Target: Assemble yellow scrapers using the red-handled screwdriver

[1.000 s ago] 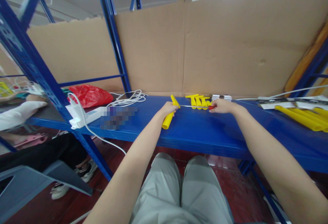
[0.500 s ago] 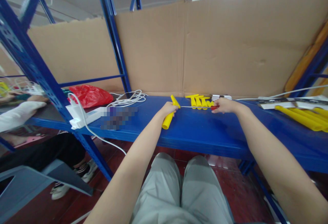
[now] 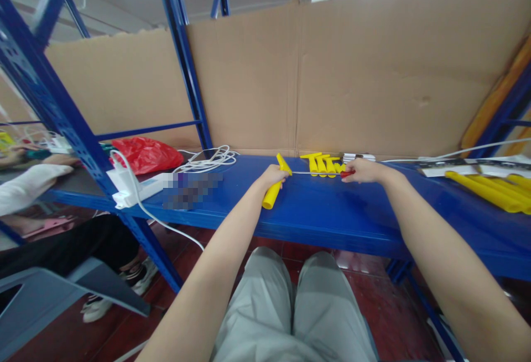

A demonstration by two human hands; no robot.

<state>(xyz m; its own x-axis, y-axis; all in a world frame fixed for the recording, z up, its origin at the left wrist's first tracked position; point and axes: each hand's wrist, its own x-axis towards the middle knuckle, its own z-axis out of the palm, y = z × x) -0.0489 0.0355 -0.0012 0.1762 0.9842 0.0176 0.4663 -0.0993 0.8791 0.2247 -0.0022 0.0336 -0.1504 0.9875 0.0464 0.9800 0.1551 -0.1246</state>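
My left hand (image 3: 274,176) is closed around a yellow T-shaped plastic piece (image 3: 270,196), whose tubular lower end points toward me. My right hand (image 3: 360,171) grips the red handle of a screwdriver (image 3: 307,173). Its thin metal shaft runs level to the left, and the tip meets the yellow piece beside my left fingers. Behind the shaft, several similar yellow T-shaped pieces (image 3: 319,164) lie in a row on the blue bench (image 3: 315,207). My right fingers partly cover the handle.
On the left sit a white power strip (image 3: 153,186), a coiled white cable (image 3: 215,157) and a red plastic bag (image 3: 145,155). Yellow tubes (image 3: 485,190) lie at the right. A cardboard sheet (image 3: 365,74) stands behind. A co-worker's sleeve (image 3: 33,185) shows far left.
My hands, the yellow piece and the screwdriver keep nearly the same positions. At the far left, the co-worker's arm has shifted slightly.
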